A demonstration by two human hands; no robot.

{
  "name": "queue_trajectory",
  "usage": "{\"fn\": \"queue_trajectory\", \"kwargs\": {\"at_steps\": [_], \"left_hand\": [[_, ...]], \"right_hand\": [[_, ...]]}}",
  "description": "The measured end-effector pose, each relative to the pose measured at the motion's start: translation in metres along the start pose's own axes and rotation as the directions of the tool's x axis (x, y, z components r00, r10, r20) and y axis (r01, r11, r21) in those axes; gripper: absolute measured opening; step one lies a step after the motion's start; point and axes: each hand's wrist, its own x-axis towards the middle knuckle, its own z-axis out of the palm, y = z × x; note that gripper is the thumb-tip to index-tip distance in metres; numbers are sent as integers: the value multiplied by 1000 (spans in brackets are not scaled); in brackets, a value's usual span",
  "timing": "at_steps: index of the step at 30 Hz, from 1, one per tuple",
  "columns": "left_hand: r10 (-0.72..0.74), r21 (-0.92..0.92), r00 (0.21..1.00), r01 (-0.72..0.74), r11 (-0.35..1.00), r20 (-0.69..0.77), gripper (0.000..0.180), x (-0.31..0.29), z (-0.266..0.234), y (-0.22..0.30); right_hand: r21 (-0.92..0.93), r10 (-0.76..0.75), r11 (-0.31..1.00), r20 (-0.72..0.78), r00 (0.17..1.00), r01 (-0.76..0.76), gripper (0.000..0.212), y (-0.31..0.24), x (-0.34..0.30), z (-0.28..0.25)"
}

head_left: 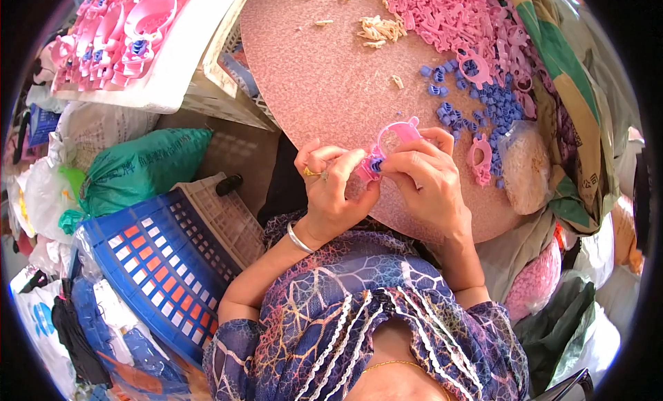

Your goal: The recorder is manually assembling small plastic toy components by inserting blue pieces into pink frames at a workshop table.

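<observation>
Both hands meet over the near edge of a round, speckled pinkish table [311,76]. Between them is a pink plastic ring-shaped part [407,130] with a small blue plastic piece [376,164] at its lower end. My left hand [333,183], wearing a ring and a bangle, pinches the lower end of the pink part. My right hand [429,177] grips it from the other side, thumb and fingertips beside the blue piece. To the right lie a loose pink ring part [480,159], a pile of small blue pieces [497,104] and a heap of pink parts [449,18].
Cream sticks [382,30] lie at the table's far side. A tan-filled clear bag [525,168] sits at its right edge, beside a brown-green sack [573,111]. Leftward are a white tray [159,97] of pink parts, a green bag [145,166] and a blue basket [114,225].
</observation>
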Motion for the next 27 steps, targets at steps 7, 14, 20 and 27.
{"fn": "queue_trajectory", "kwargs": {"at_steps": [7,14,20,27], "left_hand": [[-2,-3,1000,2,1000,-27,57,2,-2,0],[-4,-19,999,3,1000,-34,55,1,-4,1],[-44,155,996,32,987,78,58,3,-11,-9],[151,232,970,-194,953,191,45,3,-13,-14]], "right_hand": [[-39,-23,999,-103,994,19,22,-2,2,1],[-73,-14,997,-56,998,10,16,-5,1,4],[-70,87,991,-308,947,-113,15,19,-3,2],[-80,97,988,-323,941,-129,15,35,-15,5]]}}
